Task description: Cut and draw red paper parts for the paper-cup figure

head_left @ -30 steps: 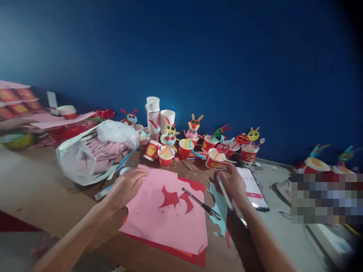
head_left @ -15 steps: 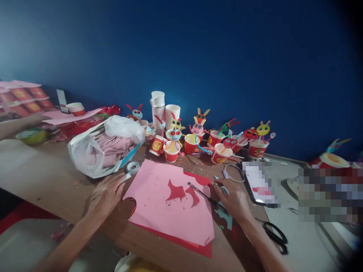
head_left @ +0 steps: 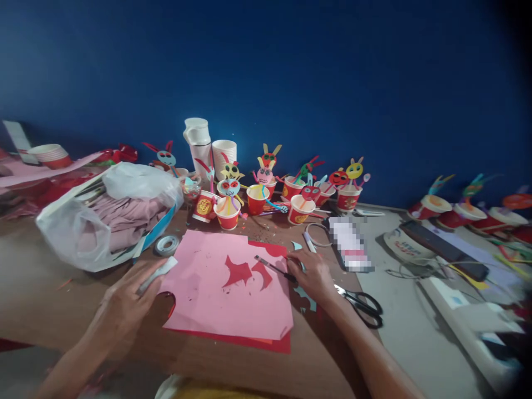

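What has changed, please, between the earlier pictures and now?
The left hand moved back and left off the pink sheet and now holds a pale tube; the right hand shifted left, to the black pen. The sheet, red cutouts and pen stayed put.

The paper sheet [head_left: 199, 302] is pink with dark specks, paper scraps [head_left: 239, 272] red, pen [head_left: 277, 270] mostly black, wall [head_left: 266, 66] deep blue.

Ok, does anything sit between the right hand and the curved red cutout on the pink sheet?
Yes: the pen lies slantwise on the pink sheet between the right hand and the curved red cutout.
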Tool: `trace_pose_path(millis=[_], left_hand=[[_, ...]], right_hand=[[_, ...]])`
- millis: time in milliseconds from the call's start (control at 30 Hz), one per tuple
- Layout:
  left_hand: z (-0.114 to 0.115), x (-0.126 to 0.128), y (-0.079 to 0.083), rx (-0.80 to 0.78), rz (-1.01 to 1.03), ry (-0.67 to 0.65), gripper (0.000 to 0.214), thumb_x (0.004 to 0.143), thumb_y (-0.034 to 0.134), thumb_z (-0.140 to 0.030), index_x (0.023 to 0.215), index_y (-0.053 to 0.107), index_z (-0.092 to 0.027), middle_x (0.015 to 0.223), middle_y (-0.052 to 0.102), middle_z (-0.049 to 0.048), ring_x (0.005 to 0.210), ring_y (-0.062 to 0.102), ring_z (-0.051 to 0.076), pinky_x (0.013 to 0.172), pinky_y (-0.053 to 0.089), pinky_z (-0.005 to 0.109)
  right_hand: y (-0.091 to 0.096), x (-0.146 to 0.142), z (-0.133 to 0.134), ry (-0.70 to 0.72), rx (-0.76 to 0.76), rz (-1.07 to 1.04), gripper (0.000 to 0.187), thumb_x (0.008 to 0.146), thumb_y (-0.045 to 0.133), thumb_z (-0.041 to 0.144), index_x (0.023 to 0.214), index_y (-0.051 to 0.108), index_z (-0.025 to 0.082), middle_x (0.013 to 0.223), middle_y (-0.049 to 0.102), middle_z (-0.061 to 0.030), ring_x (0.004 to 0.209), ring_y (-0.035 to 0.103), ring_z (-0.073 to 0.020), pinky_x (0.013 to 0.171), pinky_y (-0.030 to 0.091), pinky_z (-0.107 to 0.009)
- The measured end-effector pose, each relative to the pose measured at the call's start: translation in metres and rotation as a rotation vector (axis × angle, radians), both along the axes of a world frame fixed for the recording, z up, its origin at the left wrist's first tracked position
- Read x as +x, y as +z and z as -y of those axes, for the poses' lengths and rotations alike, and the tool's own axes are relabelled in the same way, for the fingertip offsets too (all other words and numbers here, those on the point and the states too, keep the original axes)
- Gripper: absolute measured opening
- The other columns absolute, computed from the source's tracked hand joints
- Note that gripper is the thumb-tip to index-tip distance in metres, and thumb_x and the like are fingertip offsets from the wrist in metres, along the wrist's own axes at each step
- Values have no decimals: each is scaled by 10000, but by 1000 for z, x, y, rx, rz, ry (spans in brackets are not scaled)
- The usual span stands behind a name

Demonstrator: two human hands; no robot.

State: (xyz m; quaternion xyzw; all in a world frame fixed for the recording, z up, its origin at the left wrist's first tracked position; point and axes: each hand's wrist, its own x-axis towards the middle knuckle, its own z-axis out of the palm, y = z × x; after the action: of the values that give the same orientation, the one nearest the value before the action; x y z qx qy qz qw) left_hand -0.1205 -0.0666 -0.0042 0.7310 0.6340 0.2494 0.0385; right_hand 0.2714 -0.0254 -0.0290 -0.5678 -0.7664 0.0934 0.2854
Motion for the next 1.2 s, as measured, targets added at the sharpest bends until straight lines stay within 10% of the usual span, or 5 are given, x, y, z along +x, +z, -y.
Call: trace_pose_path(millis=[433,667,833,1200], left_hand=[[-81,122,34,-317,247,-479,120,756,536,-310,756,564,-193,852,599,3,815,574,173,778,442,291],[-94,118,32,-470,412,-633,170,753,543,-238,867,662,-197,994,613,40,998,562,198,916,412,332],[-89,105,30,-711,735,-429,335,766,543,-259,1093,556,-187,935,641,52,809,632,183,704,518,316],[-78,113,29,-568,574,-477,413,768,531,-240,1175,533,-171,1006,639,65,922,601,199,767,517,315]], right_hand=[[0,-13,7,35,18,32,118,866,546,231,909,655,218,857,670,-29,808,591,-178,768,395,-301],[1,-13,9,95,-12,50,181,864,551,348,902,663,211,856,661,-50,814,584,-194,780,370,-318],[4,-20,11,134,-8,144,187,879,530,332,945,669,225,877,654,-60,846,574,-193,781,348,-318],[-2,-21,11,101,8,240,199,916,486,294,893,661,202,842,635,-53,808,558,-181,739,318,-310]])
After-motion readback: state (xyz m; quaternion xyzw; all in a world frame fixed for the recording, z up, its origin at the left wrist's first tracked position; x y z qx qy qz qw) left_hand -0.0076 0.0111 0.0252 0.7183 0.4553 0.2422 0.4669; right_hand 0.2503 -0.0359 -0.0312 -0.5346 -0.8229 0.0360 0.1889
